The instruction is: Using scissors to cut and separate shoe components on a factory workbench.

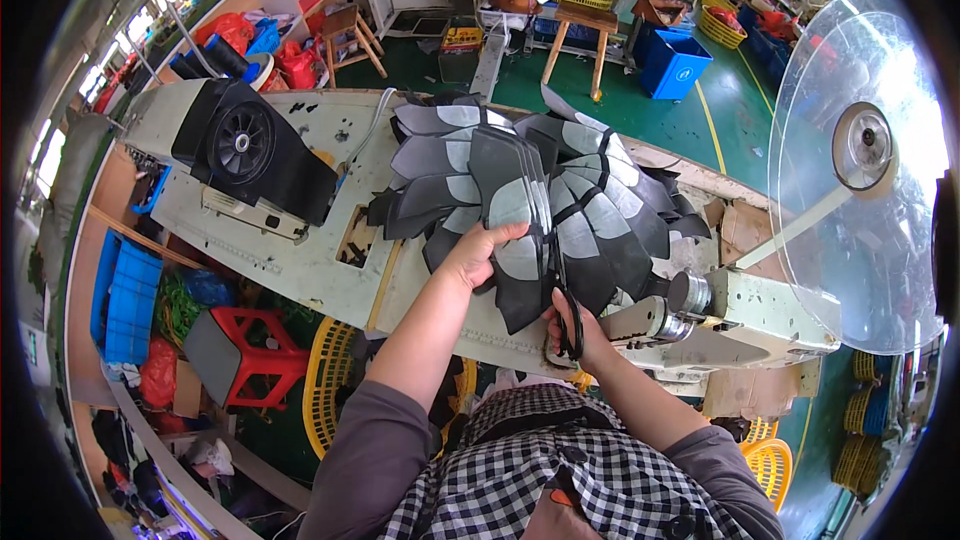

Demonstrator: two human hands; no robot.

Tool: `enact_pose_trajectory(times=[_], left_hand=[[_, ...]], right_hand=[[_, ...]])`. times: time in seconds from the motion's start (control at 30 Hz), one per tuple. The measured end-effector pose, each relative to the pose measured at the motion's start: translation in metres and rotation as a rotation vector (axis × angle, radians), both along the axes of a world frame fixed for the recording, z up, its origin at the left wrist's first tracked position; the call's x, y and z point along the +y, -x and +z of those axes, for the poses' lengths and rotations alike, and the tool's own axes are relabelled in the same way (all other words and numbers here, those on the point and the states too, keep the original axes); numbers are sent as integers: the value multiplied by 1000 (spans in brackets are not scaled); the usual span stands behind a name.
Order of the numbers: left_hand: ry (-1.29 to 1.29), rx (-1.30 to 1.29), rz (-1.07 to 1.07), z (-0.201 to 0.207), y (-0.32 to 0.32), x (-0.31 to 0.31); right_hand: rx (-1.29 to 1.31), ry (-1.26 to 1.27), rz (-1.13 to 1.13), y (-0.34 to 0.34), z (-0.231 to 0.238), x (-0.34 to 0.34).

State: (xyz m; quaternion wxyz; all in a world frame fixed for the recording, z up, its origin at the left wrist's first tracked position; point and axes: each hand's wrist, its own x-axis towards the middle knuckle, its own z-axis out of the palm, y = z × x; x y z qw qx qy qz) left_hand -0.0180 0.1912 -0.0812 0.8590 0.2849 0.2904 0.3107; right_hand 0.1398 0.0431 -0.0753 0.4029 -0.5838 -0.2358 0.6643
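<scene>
My left hand (474,254) is closed on a stack of black-and-grey cut pieces (508,165), its thumb lying across the grey part. These pieces look like fabric or thin sheet material; which one I cannot tell. Black-handled scissors (572,326) are gripped in my right hand (596,342), with their blades pointing away from me along the right edge of the stack. Whether the blades touch the material is hard to see. More pieces of the same kind (600,205) fan out over the worktable (300,275) on both sides of the stack.
To the left on the table stands a sewing machine with a black handwheel (241,142). At the right are another machine head (745,315) and a clear round disc (850,230). Below the table sit a red stool (265,360) and a yellow basket (325,390). A blue bin (675,65) stands beyond.
</scene>
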Motion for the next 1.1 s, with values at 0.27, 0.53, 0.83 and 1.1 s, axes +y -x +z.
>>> enact_pose_trajectory(times=[0.27, 0.53, 0.83, 1.1], left_hand=[[167, -66, 44, -4, -23, -7], [19, 109, 79, -11, -31, -16], [40, -183, -43, 20, -29, -9], [-117, -315, 56, 52, -29, -1]], right_hand=[[-24, -53, 3, -2, -10, 1], [9, -66, -31, 0, -11, -12], [-6, -178, -35, 0, 17, -18], [-167, -389, 51, 7, 58, -42]])
